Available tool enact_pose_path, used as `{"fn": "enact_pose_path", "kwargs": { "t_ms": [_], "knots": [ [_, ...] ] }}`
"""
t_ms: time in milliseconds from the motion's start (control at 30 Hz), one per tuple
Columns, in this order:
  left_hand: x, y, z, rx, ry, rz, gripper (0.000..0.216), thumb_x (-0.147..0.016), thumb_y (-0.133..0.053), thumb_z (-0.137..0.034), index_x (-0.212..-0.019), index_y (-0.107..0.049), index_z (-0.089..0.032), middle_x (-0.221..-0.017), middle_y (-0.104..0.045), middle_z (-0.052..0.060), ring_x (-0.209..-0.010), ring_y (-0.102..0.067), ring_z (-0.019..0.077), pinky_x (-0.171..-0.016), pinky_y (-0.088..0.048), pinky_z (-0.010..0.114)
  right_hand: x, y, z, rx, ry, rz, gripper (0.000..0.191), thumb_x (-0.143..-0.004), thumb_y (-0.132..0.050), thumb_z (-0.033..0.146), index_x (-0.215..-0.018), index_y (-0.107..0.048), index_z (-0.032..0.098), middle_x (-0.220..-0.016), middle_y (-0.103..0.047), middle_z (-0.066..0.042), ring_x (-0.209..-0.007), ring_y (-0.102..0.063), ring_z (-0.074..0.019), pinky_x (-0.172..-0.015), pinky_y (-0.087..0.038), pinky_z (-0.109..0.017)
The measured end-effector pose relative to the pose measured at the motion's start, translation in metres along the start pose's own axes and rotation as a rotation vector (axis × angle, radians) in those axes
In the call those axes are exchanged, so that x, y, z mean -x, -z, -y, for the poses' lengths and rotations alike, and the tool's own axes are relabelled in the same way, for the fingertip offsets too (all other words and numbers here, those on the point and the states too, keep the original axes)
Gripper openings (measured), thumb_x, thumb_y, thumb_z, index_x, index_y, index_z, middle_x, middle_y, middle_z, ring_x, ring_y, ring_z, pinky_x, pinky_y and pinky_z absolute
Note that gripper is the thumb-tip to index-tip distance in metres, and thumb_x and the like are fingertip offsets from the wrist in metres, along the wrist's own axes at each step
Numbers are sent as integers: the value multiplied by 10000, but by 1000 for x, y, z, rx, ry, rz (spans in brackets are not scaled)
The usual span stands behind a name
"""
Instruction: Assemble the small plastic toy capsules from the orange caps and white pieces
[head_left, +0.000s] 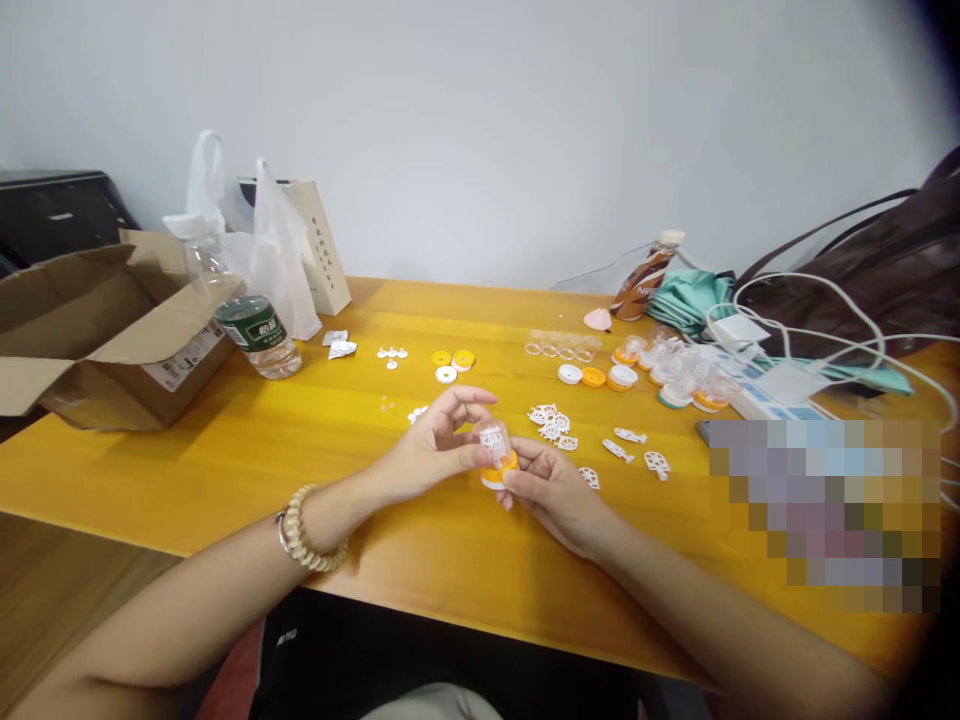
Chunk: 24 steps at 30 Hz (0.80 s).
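Note:
Both hands meet over the middle of the yellow table [225,450]. My left hand [435,445] pinches the clear dome of a small capsule [495,452] that has an orange base and a white piece inside. My right hand [551,490] grips the capsule's orange base from below. A beaded bracelet [307,530] sits on my left wrist. Just beyond the hands lie several small white flat plastic pieces [551,425].
An open cardboard box [97,330] and a water bottle [247,310] stand at the left. White and orange caps [450,365], clear rings [562,345] and finished capsules [675,375] lie farther back. A drink bottle [645,275], cables and a dark bag [862,270] crowd the right.

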<state>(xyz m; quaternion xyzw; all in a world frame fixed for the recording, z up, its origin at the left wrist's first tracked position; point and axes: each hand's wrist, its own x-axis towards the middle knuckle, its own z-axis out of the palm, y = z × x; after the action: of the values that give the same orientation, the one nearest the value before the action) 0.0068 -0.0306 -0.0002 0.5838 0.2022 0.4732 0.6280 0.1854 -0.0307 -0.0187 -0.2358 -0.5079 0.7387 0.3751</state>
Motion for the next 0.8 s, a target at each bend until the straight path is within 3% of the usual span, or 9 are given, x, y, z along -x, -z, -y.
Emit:
{"fn": "enact_pose_path", "kwargs": {
  "t_ms": [67,167,233,333,467,533,600,700,800],
  "knots": [
    [0,0,1,70,54,48,461,-811,-615,-278,-1229,-428,-229,-1081,-598,98,-887,-598,174,-796,-467,327,0,-1,1,9,12,-1,274,-642,-764,330,-834,-662,163,-656,-594,14,-540,-488,-68,-508,-408,-182],
    [0,1,1,88,46,47,484,-816,-598,-347,-1250,-428,-215,-1259,-506,139,-1102,-516,239,-885,-433,365,0,-1,1,20,20,1,291,-646,-758,344,-852,-663,162,-663,-593,10,-537,-484,-71,-501,-403,-185],
    [1,1,1,42,-10,-4,465,-781,-648,-316,-1199,-473,-213,-1196,-541,115,-1048,-538,211,-850,-447,321,0,0,0,21,12,2,289,-644,-759,339,-850,-661,161,-669,-591,9,-541,-484,-72,-503,-403,-187],
    [1,2,1,91,55,57,511,-805,-623,-274,-1264,-402,-240,-1098,-596,110,-909,-598,195,-807,-466,350,0,1,-1,18,15,16,304,-643,-761,326,-884,-657,173,-703,-598,10,-553,-485,-68,-515,-406,-187],
    [-1,2,4,87,26,23,555,-755,-668,-375,-1235,-435,-221,-1190,-543,130,-1016,-551,216,-829,-455,327,0,2,-1,25,20,31,290,-660,-748,333,-877,-658,163,-685,-595,10,-550,-481,-70,-513,-398,-190],
    [-2,2,5,35,-52,-45,513,-700,-731,-312,-1142,-491,-213,-1052,-589,74,-914,-571,160,-778,-454,259,0,2,-1,21,16,26,292,-654,-753,331,-870,-657,160,-678,-593,12,-549,-482,-69,-513,-396,-190],
    [-2,1,5,55,-13,-31,465,-742,-696,-256,-1145,-468,-213,-960,-614,55,-847,-593,145,-773,-451,272,-1,2,-1,16,22,22,286,-653,-754,325,-868,-655,164,-688,-592,14,-547,-483,-66,-511,-395,-189],
    [-1,0,4,152,86,35,421,-831,-572,-371,-1188,-415,-212,-1081,-607,123,-943,-594,217,-810,-445,365,-1,2,-1,26,33,12,272,-654,-753,317,-855,-657,163,-695,-594,10,-548,-483,-69,-508,-396,-191],
    [-1,-2,4,83,-9,-15,394,-742,-674,-398,-1043,-503,-209,-1064,-598,86,-941,-568,198,-777,-449,311,-1,1,-1,26,22,15,282,-646,-758,323,-854,-660,158,-685,-597,6,-546,-485,-72,-507,-396,-191]
  ]
}}
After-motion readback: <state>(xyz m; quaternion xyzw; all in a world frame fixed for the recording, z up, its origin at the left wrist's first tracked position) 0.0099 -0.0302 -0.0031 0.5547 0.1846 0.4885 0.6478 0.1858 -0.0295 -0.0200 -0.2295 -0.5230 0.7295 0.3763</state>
